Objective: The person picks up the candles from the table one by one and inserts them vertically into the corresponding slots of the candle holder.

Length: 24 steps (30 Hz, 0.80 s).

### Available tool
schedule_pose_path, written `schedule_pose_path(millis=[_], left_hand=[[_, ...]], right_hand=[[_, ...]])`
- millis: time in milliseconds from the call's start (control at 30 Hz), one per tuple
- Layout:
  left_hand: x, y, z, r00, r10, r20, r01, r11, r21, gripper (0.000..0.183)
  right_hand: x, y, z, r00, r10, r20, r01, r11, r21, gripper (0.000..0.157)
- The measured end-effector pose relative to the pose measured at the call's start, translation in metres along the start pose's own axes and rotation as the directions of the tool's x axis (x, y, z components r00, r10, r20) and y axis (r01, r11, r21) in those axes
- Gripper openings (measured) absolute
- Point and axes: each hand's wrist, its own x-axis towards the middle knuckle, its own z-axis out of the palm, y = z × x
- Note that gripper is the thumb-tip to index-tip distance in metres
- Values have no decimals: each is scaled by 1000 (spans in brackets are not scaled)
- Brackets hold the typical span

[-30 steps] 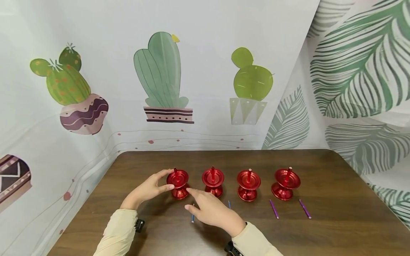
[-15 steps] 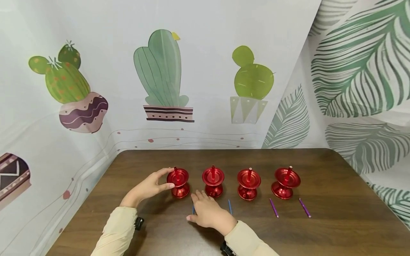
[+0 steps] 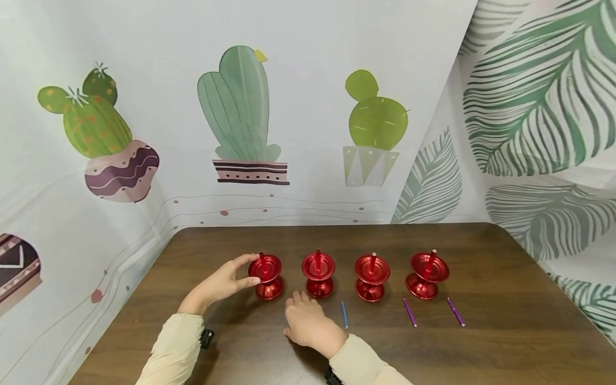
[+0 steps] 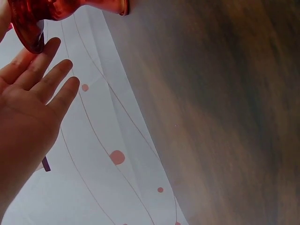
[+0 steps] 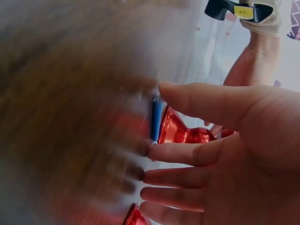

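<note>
Looking down from the head view, we see our left hand [image 3: 218,286] pinch the rim of the leftmost red holder [image 3: 268,274] on the brown surface [image 3: 394,355], our right hand [image 3: 312,323] palm-down nearby. In the left wrist view, our fingers [image 4: 40,66] touch that holder. In the right wrist view, our right grip is loose, thumb and straight forefinger spanning a blue candle [image 5: 156,119] on the surface.

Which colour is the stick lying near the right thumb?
The stick is blue, clearest in the right wrist view.
</note>
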Motion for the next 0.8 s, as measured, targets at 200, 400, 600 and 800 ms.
schedule_pose_path(millis=[200, 400, 600, 800], left_hand=[[0, 0, 1, 1000, 13, 1, -13, 1000, -7, 66], [0, -1, 1, 1000, 27, -3, -27, 1000, 4, 65], [0, -1, 1, 1000, 30, -7, -30, 1000, -1, 65], [0, 0, 1, 1000, 30, -8, -29, 1000, 10, 64]], right_hand=[[3, -4, 4, 993, -17, -116, 3, 993, -117, 41], [13, -9, 8, 990, 12, -139, -37, 984, -174, 27], [22, -12, 9, 983, 54, -176, -92, 973, -212, 24], [24, -13, 10, 983, 66, -169, -101, 973, -208, 20]])
